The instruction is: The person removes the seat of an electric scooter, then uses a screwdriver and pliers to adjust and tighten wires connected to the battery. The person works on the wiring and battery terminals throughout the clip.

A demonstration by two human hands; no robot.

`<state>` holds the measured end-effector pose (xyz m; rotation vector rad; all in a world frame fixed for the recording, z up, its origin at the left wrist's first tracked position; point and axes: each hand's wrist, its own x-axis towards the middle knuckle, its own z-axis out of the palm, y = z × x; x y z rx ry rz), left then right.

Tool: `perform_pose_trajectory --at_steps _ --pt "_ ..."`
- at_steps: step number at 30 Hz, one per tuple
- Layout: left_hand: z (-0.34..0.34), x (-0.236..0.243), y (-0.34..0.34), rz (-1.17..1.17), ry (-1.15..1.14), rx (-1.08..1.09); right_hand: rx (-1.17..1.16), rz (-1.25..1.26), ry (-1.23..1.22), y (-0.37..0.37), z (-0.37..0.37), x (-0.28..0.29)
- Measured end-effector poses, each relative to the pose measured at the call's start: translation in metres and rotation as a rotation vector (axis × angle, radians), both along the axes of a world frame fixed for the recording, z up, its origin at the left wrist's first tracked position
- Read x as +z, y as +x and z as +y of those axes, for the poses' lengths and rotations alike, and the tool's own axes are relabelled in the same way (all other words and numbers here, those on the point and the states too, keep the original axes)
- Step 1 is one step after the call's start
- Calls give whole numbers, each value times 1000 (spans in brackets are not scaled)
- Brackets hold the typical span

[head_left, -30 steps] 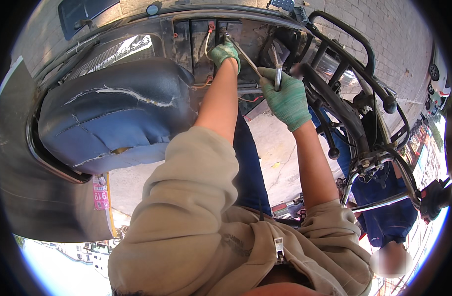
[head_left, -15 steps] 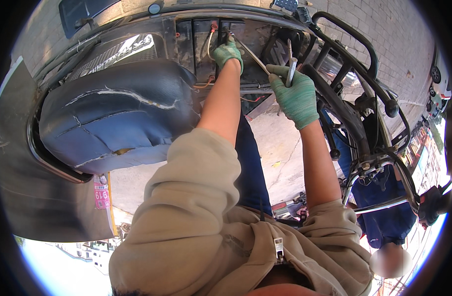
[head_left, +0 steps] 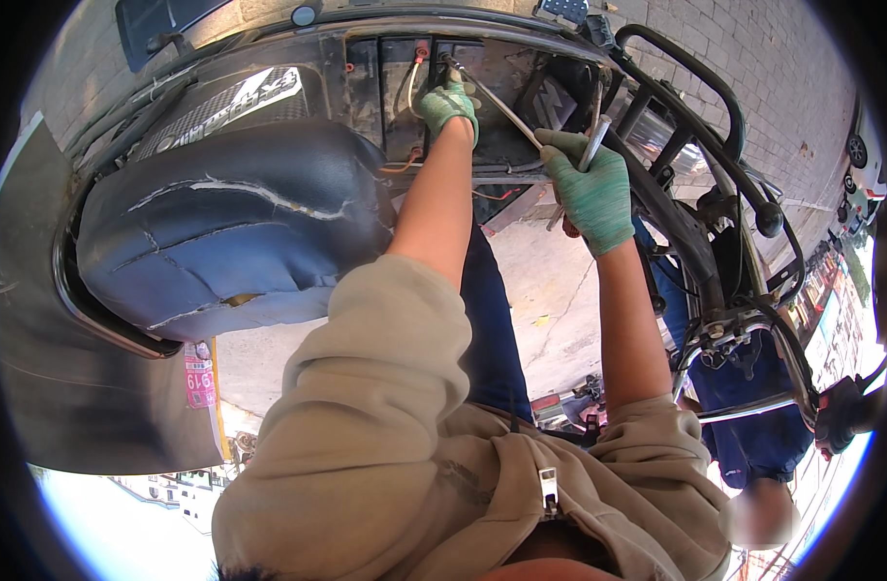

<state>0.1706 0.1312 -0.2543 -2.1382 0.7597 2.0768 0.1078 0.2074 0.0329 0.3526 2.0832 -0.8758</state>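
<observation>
My left hand [head_left: 450, 107], in a green knit glove, reaches into a dark open compartment [head_left: 521, 58] under a lifted seat. Its fingers are curled round the far end of a metal T-handle wrench [head_left: 501, 110], whose tip meets the top of a dark battery-like block [head_left: 453, 136]. My right hand [head_left: 591, 189], gloved the same way, is closed on the wrench's handle, with its thumb along the shaft. A thick silver bar sticks up out of that grip. Beside my left hand, a pale wire [head_left: 410, 89] runs from a red-capped terminal [head_left: 421, 52].
A cracked black seat [head_left: 240, 223] stands tilted up on the left. Black tubular framing [head_left: 695, 58] and handlebar parts rise on the right. Another person in dark blue [head_left: 758, 407] is at the lower right. Brick paving [head_left: 782, 97] lies beyond.
My right hand has shifted a little to the right and down, and the wrench's crossbar has turned with it. My left hand has stayed at the wrench's far end.
</observation>
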Motion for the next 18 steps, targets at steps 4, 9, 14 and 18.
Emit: perform_pose_trajectory --at_steps 4,9,14,18 --pt "7 -23 7 -38 -153 -316 329 179 54 8 -18 -1" --pt "12 -26 9 -86 42 -209 912 279 309 11 -43 7" --pt "-1 -6 -1 -263 -50 -527 921 239 310 -6 -42 12" --pt "-7 24 -11 -341 -77 -663 639 196 210 -11 -35 7"
